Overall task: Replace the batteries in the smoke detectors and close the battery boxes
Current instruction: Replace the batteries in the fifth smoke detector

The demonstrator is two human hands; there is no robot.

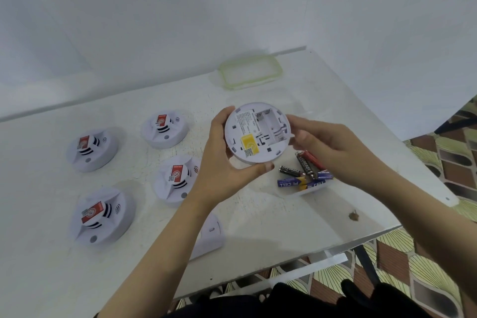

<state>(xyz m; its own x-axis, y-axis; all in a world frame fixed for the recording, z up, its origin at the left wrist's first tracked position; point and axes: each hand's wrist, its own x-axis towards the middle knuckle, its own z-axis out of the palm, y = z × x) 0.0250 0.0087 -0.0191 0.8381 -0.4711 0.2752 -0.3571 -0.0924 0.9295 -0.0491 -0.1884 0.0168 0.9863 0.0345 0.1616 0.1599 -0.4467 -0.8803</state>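
My left hand [219, 152] and right hand [325, 144] both grip the upturned smoke detector [255, 134], its bay empty. The batteries [304, 173] just beside it lie mixed; I might load a spent one.

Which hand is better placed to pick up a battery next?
Right hand: it holds only the rim of the smoke detector, batteries lying just beneath; the left hand grips its body.

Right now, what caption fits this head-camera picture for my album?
Left hand and right hand hold a smoke detector, battery box open and empty, near loose batteries; four more detectors sit nearby.
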